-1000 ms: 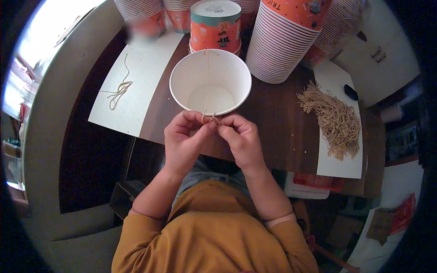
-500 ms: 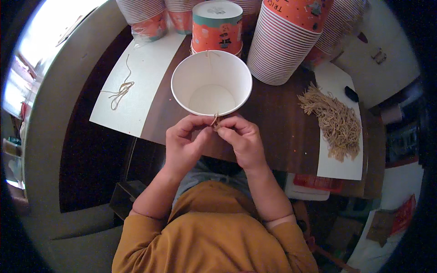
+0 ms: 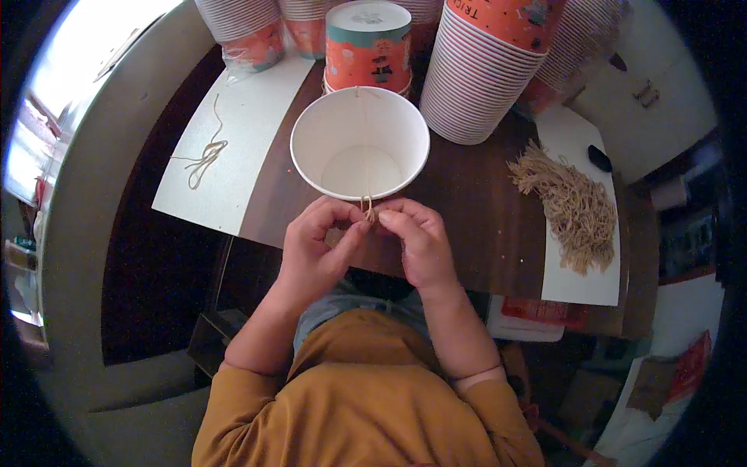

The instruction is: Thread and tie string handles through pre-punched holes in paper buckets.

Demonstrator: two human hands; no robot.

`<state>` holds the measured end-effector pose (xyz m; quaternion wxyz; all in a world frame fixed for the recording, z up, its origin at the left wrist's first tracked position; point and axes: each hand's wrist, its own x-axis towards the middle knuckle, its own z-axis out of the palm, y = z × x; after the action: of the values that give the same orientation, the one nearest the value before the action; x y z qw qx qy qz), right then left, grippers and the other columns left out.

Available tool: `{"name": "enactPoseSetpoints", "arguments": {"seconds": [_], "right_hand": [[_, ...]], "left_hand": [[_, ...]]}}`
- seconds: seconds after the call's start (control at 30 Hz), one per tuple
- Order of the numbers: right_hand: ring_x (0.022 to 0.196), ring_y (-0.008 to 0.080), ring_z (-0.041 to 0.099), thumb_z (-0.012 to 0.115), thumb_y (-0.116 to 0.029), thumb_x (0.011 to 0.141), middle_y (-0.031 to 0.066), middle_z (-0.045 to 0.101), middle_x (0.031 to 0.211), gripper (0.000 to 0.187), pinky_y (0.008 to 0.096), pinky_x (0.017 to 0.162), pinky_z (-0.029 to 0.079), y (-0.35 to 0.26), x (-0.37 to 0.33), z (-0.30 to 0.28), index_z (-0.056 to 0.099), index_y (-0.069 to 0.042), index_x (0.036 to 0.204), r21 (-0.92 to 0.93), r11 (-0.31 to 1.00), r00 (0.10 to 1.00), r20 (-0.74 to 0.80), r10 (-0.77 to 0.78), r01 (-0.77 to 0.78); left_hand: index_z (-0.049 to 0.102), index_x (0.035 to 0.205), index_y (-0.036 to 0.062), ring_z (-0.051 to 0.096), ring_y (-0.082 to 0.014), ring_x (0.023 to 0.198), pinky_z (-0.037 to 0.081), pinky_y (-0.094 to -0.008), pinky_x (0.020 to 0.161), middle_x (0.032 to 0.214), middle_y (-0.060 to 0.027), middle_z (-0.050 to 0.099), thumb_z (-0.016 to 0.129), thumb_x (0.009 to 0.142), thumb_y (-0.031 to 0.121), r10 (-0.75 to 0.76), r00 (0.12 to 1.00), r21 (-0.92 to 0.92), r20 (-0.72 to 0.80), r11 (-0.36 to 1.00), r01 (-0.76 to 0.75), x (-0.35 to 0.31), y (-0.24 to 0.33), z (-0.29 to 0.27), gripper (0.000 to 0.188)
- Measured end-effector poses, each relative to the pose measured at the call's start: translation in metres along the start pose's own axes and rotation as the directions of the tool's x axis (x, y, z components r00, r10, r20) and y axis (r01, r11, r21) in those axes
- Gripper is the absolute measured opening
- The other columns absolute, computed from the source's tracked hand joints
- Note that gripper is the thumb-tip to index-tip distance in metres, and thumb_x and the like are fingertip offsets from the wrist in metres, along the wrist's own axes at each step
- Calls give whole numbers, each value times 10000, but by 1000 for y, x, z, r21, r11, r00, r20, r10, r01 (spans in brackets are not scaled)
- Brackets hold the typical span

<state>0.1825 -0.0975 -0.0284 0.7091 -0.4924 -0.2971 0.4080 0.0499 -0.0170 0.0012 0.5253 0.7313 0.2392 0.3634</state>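
A white-lined paper bucket stands tilted toward me on the brown table, its round mouth facing up. Thin tan twine loops at the near rim, and a strand runs across the inside to the far rim. My left hand pinches the twine just below the near rim with thumb and forefinger. From the other side my right hand pinches the same bit of twine, its fingertips almost touching the left ones. The knotted part lies between the fingertips and is partly hidden.
Behind the bucket stands an upturned orange and green bucket. A tall nested bucket stack leans at its right, with wrapped stacks at the back left. A twine bundle and a black object lie right; loose twine lies left.
The twine at the near rim now forms a clearer upright loop, and the strand inside the bucket looks straighter. Both hands stay pinched at almost the same place.
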Motion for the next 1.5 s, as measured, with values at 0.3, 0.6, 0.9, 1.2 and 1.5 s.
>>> {"name": "enactPoseSetpoints", "arguments": {"seconds": [0.3,0.6,0.9,1.2,1.5], "right_hand": [[761,84,572,610,-217,861,-6,656,836,186,215,718,432,-2,5,16,693,-59,913,304,924,973,67,221,-231],[712,100,528,543,-192,918,-2,607,811,169,244,638,423,-1,8,8,613,-45,964,429,849,948,71,310,-309],[749,152,540,600,-178,887,61,608,928,196,266,658,448,0,5,8,579,-33,1017,-441,876,948,-145,-285,196],[818,231,545,677,-115,737,67,556,1032,310,377,707,412,-17,1,17,587,-82,1031,-683,49,478,456,-751,728],[789,218,558,700,-175,716,30,587,962,239,375,695,407,-12,-1,9,618,-108,930,-650,49,421,432,-798,758]], "left_hand": [[633,847,14,608,-117,744,492,-252,673,811,-67,638,676,758,-10,282,959,216,-13,937,-273,-5,-6,-3,101],[619,825,-22,602,-110,692,489,-232,650,779,-49,649,640,788,-27,-103,979,-127,-175,989,81,-6,-4,-11,43],[628,872,-30,589,-71,631,495,-197,503,771,-26,629,659,816,0,-153,988,-292,-4,945,145,-2,-8,-20,70],[624,852,-5,554,-65,735,455,-181,593,887,-24,587,673,808,-2,-13,999,-355,51,934,30,-1,0,-16,66],[601,839,10,517,-100,808,419,-212,688,868,-38,522,657,806,-5,42,994,-533,102,846,19,-10,19,-15,67]]}}
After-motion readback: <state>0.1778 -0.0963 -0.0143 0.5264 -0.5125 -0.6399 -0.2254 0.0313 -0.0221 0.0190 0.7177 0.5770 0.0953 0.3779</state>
